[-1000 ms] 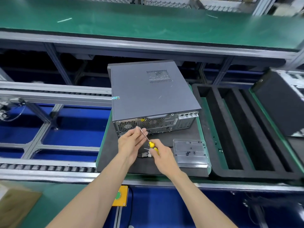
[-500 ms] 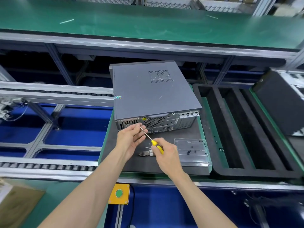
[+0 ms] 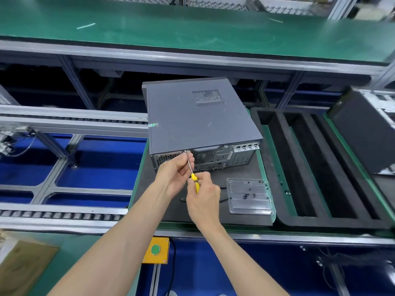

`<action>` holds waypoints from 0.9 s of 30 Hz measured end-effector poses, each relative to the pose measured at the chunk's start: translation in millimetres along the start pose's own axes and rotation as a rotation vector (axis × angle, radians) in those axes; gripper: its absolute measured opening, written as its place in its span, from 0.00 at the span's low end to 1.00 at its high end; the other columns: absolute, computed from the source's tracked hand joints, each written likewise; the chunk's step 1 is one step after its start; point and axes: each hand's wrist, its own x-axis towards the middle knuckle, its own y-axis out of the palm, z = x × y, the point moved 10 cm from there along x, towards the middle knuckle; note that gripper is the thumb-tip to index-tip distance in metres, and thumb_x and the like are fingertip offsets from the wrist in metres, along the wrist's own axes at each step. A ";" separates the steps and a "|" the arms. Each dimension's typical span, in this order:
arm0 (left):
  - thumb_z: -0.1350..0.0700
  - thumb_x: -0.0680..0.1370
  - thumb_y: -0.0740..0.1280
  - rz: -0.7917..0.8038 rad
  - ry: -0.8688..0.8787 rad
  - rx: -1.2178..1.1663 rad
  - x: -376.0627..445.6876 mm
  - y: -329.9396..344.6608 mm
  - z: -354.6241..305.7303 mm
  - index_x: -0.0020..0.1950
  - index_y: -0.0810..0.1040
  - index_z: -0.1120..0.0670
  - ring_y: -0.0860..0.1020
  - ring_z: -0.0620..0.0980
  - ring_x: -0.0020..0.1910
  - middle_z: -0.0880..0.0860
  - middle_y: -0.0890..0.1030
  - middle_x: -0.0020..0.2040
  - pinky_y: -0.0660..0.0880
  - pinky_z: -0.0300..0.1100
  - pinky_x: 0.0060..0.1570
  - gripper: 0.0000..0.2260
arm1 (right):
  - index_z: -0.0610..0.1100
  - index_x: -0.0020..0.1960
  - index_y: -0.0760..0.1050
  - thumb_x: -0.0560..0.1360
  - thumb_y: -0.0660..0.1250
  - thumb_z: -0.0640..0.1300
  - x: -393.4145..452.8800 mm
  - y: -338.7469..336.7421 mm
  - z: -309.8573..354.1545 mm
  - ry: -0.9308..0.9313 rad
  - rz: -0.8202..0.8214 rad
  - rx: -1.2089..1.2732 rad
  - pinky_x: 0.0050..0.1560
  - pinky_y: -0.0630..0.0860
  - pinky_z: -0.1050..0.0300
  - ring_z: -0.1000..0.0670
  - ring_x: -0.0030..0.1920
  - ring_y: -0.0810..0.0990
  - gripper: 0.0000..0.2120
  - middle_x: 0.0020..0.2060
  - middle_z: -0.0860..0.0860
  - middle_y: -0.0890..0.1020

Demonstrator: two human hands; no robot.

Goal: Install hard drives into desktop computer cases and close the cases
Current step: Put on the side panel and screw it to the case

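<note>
A closed grey desktop case (image 3: 198,116) is lying on its side toward the far edge of a black foam pallet (image 3: 147,189), its rear panel facing the near edge. A yellow-handled screwdriver (image 3: 193,177) is being gripped in the right hand (image 3: 203,199), its tip set at the rear panel's upper edge, while the shaft is being pinched by the left hand (image 3: 175,171). A clear plastic tray (image 3: 250,196) holding small dark screws is sitting by the pallet's near right corner.
</note>
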 end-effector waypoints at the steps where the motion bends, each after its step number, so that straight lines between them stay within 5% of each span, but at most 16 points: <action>1: 0.65 0.83 0.62 -0.001 -0.002 0.014 -0.3 -0.1 -1.2 0.55 0.81 0.62 0.84 0.45 0.40 0.53 0.85 0.46 0.81 0.38 0.40 0.08 | 0.52 0.49 0.69 0.82 0.60 0.48 -1.5 0.6 2.2 0.002 -0.003 -0.014 0.39 0.64 0.52 0.54 0.41 0.73 0.03 0.34 0.53 0.76; 6: 0.65 0.83 0.62 -0.026 -0.015 0.050 -1.7 -2.6 -6.7 0.53 0.81 0.62 0.83 0.46 0.40 0.54 0.85 0.45 0.80 0.38 0.38 0.08 | 0.48 0.50 0.69 0.82 0.61 0.46 -5.5 2.2 18.1 -0.004 -0.013 -0.025 0.41 0.73 0.46 0.45 0.40 0.77 0.03 0.37 0.47 0.79; 12: 0.62 0.83 0.62 -0.003 -0.048 0.108 -3.6 -0.9 -2.3 0.56 0.82 0.61 0.83 0.45 0.37 0.53 0.84 0.44 0.80 0.38 0.38 0.09 | 0.47 0.57 0.76 0.85 0.53 0.48 -4.8 7.0 3.4 0.195 0.008 -0.017 0.47 0.63 0.51 0.48 0.52 0.72 0.13 0.46 0.47 0.83; 15: 0.62 0.83 0.60 0.031 -0.123 0.165 -6.6 -1.6 4.4 0.57 0.82 0.60 0.85 0.46 0.41 0.52 0.86 0.47 0.81 0.39 0.38 0.11 | 0.43 0.50 0.76 0.85 0.51 0.46 -1.9 5.9 6.1 0.233 -0.001 0.040 0.54 0.70 0.49 0.43 0.53 0.76 0.17 0.41 0.46 0.85; 19: 0.66 0.82 0.60 -0.021 -0.088 0.192 -4.3 -4.7 -2.7 0.56 0.80 0.64 0.84 0.50 0.37 0.56 0.85 0.42 0.81 0.43 0.36 0.09 | 0.51 0.47 0.71 0.80 0.63 0.50 -5.2 4.5 -2.4 0.359 -0.038 0.230 0.46 0.73 0.54 0.48 0.49 0.78 0.05 0.37 0.49 0.83; 22: 0.66 0.81 0.64 -0.085 -0.058 0.230 -4.0 -8.6 -6.7 0.51 0.81 0.65 0.86 0.51 0.36 0.57 0.86 0.40 0.82 0.42 0.34 0.06 | 0.51 0.46 0.69 0.75 0.72 0.49 -7.4 -2.2 -7.1 0.384 -0.090 0.209 0.37 0.67 0.66 0.57 0.45 0.75 0.11 0.40 0.51 0.81; 27: 0.65 0.76 0.72 -0.160 -0.023 0.241 -4.9 -12.9 -10.8 0.46 0.83 0.65 0.86 0.51 0.34 0.58 0.86 0.38 0.81 0.40 0.32 0.03 | 0.47 0.42 0.75 0.74 0.74 0.50 -4.4 -10.7 -6.2 0.375 -0.142 0.181 0.44 0.76 0.51 0.50 0.41 0.80 0.10 0.35 0.51 0.81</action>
